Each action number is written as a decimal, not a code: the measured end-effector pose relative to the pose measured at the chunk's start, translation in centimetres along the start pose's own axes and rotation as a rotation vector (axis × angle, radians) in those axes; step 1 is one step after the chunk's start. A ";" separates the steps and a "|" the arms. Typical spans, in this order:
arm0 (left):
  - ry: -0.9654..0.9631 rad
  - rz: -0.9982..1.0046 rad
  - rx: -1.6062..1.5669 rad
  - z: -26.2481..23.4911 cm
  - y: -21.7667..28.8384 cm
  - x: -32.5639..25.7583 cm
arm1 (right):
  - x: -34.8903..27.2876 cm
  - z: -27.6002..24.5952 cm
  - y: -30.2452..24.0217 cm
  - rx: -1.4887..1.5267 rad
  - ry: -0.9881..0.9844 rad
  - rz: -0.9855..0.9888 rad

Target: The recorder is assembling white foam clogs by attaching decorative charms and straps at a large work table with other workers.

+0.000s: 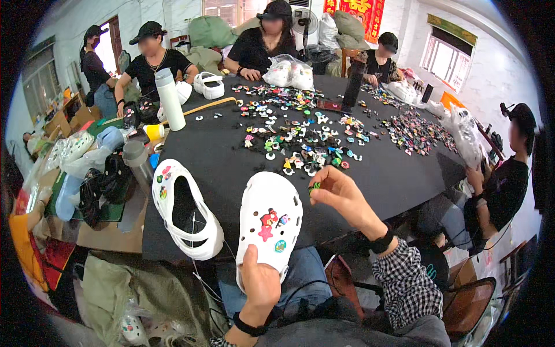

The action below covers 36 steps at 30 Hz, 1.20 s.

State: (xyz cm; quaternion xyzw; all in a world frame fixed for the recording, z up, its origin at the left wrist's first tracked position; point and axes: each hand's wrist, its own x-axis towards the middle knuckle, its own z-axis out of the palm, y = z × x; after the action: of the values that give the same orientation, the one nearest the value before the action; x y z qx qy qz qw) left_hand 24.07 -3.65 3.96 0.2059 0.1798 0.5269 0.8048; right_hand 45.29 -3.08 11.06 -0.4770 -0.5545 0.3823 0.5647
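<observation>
My left hand point(261, 279) grips a white clog point(260, 199) near its heel end, thumb on top. The clog's perforated upper faces me and carries several shoe charms, among them a red figure, a pink star and a round teal one. Just right of its toe, my right hand point(341, 195) pinches a small green and black shoe charm point(314, 187) between thumb and fingers. On the table's near edge, left of the held clog, lies a second white clog point(199, 228) with charms on its toe. A thin cord runs from it toward the held one.
Loose shoe charms point(295, 136) are heaped across the black table point(231, 147). A white bottle point(170, 99), a grey tumbler point(137, 163) and a yellow cup point(154, 132) stand on the left. Bagged white clogs point(289, 74) sit at the far side. Several people work around the table.
</observation>
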 end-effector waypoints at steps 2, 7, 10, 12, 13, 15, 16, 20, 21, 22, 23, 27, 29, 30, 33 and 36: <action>-0.034 0.046 0.010 0.2 0.0 0.0 | -1.0 0.7 0.0 0.015 0.001 0.011; -0.040 0.089 0.036 0.5 -0.3 -0.1 | -2.5 2.0 0.0 0.058 0.000 0.032; -0.041 0.104 0.061 0.4 -0.3 -0.3 | -2.8 2.5 0.1 0.048 -0.021 -0.027; -0.030 0.098 0.066 0.3 -0.3 -0.3 | -2.8 3.7 -0.9 0.053 -0.008 -0.031; -0.033 0.096 0.023 0.1 -0.3 -0.2 | -2.7 4.1 -1.2 0.058 0.005 -0.034; -0.038 0.098 -0.021 0.0 -0.4 -0.1 | -2.5 3.9 -1.0 -0.117 -0.041 -0.093; -0.023 0.074 -0.030 0.1 -0.5 -0.1 | -2.4 3.8 -1.1 -0.296 -0.079 -0.153; 0.004 0.047 -0.046 0.4 -0.3 0.0 | -1.9 5.2 -2.4 -0.508 -0.079 -0.337; -0.006 0.042 -0.095 0.3 0.0 0.0 | -1.6 6.0 -2.8 -0.506 -0.067 -0.361; -0.002 0.060 -0.096 0.2 -0.1 -0.1 | -1.5 6.3 -2.7 -0.501 -0.082 -0.371; 0.063 0.037 -0.059 0.1 -0.4 -0.4 | -1.7 6.4 -2.5 -0.601 -0.079 -0.422; 0.049 0.082 0.166 -2.3 -2.1 -0.2 | -1.3 7.5 -2.1 -0.948 -0.090 -0.631; -0.079 0.116 0.390 -3.9 -2.9 0.3 | -1.6 7.3 -1.9 -1.057 -0.071 -0.732; -0.087 0.087 0.390 -3.6 -2.7 0.1 | -1.7 7.2 -1.7 -1.051 -0.088 -0.746; 0.024 -0.004 0.138 -0.6 -0.5 -0.6 | -1.5 7.4 -1.0 -1.126 -0.058 -0.800; 0.062 -0.064 -0.051 -0.7 -0.4 -0.7 | -1.3 7.3 -1.1 -1.079 -0.084 -0.823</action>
State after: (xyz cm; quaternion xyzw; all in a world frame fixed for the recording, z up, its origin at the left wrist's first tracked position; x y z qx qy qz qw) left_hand 23.75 -4.32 3.16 0.1631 0.1979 0.5113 0.8202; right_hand 37.80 -3.77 11.30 -0.4270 -0.8254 -0.1758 0.3249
